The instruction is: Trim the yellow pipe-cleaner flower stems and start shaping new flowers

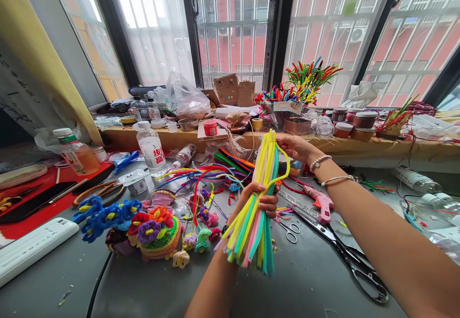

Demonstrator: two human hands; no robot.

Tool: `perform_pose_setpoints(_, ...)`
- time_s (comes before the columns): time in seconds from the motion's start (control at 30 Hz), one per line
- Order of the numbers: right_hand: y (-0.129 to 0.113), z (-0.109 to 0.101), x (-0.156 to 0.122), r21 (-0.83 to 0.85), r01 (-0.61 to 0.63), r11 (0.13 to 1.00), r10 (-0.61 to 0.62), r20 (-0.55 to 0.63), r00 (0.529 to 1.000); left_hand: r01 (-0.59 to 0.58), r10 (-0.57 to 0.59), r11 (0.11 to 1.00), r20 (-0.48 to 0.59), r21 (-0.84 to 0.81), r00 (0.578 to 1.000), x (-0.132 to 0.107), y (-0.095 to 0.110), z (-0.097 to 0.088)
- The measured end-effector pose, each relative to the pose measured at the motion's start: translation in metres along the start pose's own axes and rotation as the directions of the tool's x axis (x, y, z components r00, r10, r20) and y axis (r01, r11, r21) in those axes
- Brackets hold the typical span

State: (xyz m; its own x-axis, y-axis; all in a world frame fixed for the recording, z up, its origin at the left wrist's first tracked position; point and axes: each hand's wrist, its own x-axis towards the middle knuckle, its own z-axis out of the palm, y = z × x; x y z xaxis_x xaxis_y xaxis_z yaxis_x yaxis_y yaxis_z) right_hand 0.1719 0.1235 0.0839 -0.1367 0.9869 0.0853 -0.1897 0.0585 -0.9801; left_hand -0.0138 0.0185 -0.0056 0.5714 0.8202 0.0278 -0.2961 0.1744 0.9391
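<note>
My left hand [256,202] is wrapped round a thick bundle of pastel pipe cleaners [259,203], yellow, pink, green and teal, held upright over the grey table [172,284]. My right hand [294,146], with bead and metal bracelets on the wrist, pinches a single yellow pipe cleaner [284,162] near the bundle's top, and it bends away from the others. Loose coloured pipe cleaners [204,172] lie on the table behind the bundle.
Finished pipe-cleaner flowers and a small basket [158,232] sit at the left. Large scissors [345,255], small scissors [292,229] and a pink glue gun [321,203] lie to the right. Water bottles [151,148], a white power strip [32,248] and a cluttered sill [251,138] surround the spot.
</note>
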Motion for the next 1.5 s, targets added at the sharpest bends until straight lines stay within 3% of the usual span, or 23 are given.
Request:
perform_pose_setpoints(0.13,-0.006,0.003,0.000,-0.031,-0.012,0.999,0.008,-0.124,0.992,0.136,-0.147,0.934,-0.009,-0.332,0.989,0.004,0.005,0.003)
perform_pose_setpoints(0.27,-0.009,0.008,0.006,-0.033,0.023,0.999,-0.030,-0.254,0.967,0.300,-0.282,0.856,0.106,-0.421,0.954,0.007,0.013,0.008)
perform_pose_setpoints(0.43,-0.006,0.014,0.007,-0.010,0.078,0.997,-0.076,-0.340,0.937,0.323,-0.295,0.820,0.134,-0.472,0.946,0.011,0.016,0.012)
perform_pose_setpoints(0.53,0.002,0.017,-0.009,-0.014,0.101,0.995,-0.100,-0.337,0.936,0.280,-0.227,0.822,0.166,-0.497,0.960,0.014,0.017,0.013)
perform_pose_setpoints(0.63,0.015,0.022,-0.039,-0.042,0.051,0.998,-0.060,-0.264,0.963,0.126,-0.138,0.884,0.005,-0.451,0.990,0.017,0.020,0.015)
perform_pose_setpoints(0.77,0.032,0.037,-0.082,-0.161,-0.097,0.982,0.091,-0.040,0.995,-0.030,-0.039,0.958,-0.235,-0.284,0.971,0.020,0.024,0.013)
perform_pose_setpoints(0.87,0.041,0.049,-0.102,-0.317,-0.030,0.948,0.060,0.085,0.995,-0.154,0.102,0.981,-0.363,-0.118,0.926,0.020,0.026,0.010)
perform_pose_setpoints(0.97,0.047,0.058,-0.108,-0.413,0.035,0.910,0.007,0.100,0.995,-0.230,0.216,0.973,-0.451,0.024,0.866,0.022,0.027,0.005)
perform_pose_setpoints(1.13,0.052,0.059,-0.103,-0.442,0.108,0.891,-0.047,0.146,0.988,-0.199,0.195,0.980,-0.281,0.014,0.940,0.022,0.030,0.000)
perform_pose_setpoints(1.3,0.058,0.051,-0.097,-0.432,0.208,0.878,-0.235,-0.011,0.972,-0.104,0.119,0.989,-0.146,0.104,0.982,0.017,0.026,0.001)
perform_pose_setpoints(1.4,0.063,0.048,-0.093,-0.338,0.232,0.912,-0.260,-0.040,0.965,-0.070,0.077,0.989,-0.054,0.128,0.996,0.016,0.022,0.003)
perform_pose_setpoints(1.5,0.064,0.045,-0.093,-0.288,0.236,0.928,-0.255,-0.029,0.967,-0.022,0.027,0.992,-0.043,0.128,0.999,0.014,0.022,0.001)
